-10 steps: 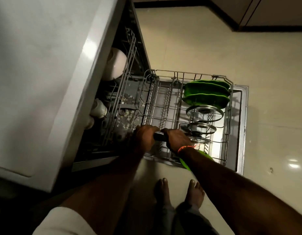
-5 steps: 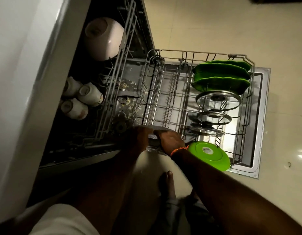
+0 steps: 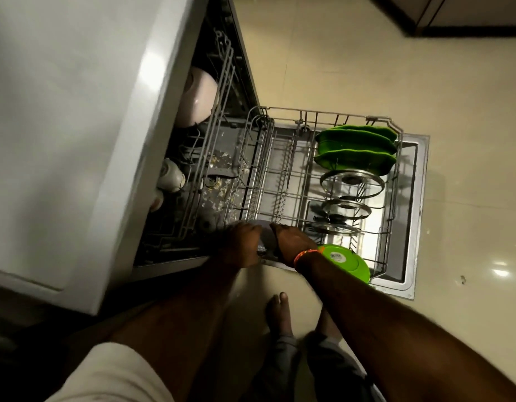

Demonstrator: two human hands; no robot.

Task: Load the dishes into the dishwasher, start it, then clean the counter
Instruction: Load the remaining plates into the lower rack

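Note:
The dishwasher's lower rack (image 3: pixel 323 117) is pulled out over the open door (image 3: pixel 419 204). My left hand (image 3: pixel 245 242) and my right hand (image 3: pixel 294 242) both grip a grey dish (image 3: pixel 265 237) at the rack's near edge; its kind is hard to tell. Dark green plates (image 3: pixel 355 149) stand at the rack's far right. Below them stand three glass lids (image 3: pixel 352 181). A bright green plate (image 3: pixel 345 261) sits in the near right corner, by my right wrist. The upper rack (image 3: pixel 222 111) holds a white bowl (image 3: pixel 197 97) and white cups (image 3: pixel 169 175).
A white countertop (image 3: pixel 77 111) overhangs the dishwasher on the left. Food scraps lie on the tub floor (image 3: pixel 216 184). My bare feet (image 3: pixel 277 311) stand on the cream tile floor (image 3: pixel 367 68) by the door. Dark cabinet bases (image 3: pixel 454 30) run along the far right.
My head has moved, so the view shifted and less of the upper rack shows. Both hands stay at the rack's near edge, holding the grey dish.

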